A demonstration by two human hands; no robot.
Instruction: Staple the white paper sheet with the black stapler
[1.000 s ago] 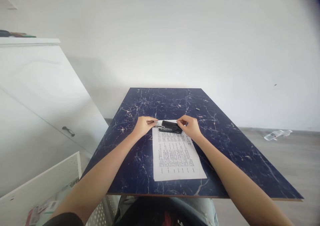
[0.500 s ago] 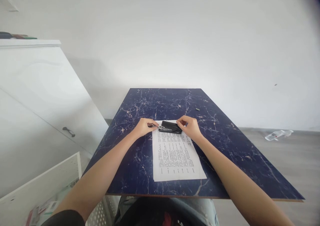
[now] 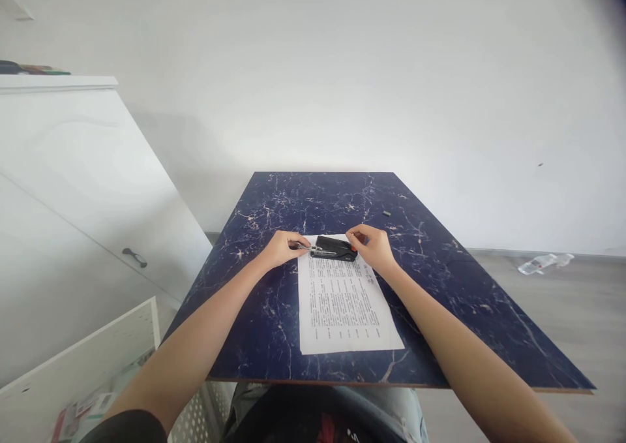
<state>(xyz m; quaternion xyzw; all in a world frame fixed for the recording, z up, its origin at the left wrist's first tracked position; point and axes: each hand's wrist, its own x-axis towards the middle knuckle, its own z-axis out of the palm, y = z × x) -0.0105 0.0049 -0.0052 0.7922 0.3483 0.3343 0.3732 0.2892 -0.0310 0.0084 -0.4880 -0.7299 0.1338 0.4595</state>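
Note:
A black stapler (image 3: 333, 248) lies across the top part of a printed sheet of paper (image 3: 342, 306), with a silvery metal part showing at its left end. My left hand (image 3: 286, 247) pinches that metal end between thumb and fingers. At the stapler's other end, my right hand (image 3: 372, 244) has its fingers curled in a pinch against the rear corner. A bit of orange shows there between hand and stapler. The right fingertips partly hide what they grip. Some handwriting marks the sheet's right side.
A small dark grey piece (image 3: 386, 213) lies farther back on the blue marbled table (image 3: 264, 312). A white cabinet (image 3: 73, 169) stands at left, above an open white bin (image 3: 98, 351) with packets in it. A clear plastic bottle (image 3: 538, 264) lies on the floor at right.
My right hand has shifted very slightly at the stapler's rear end, and more of the orange bit shows. The left hand, stapler and paper have stayed in place.

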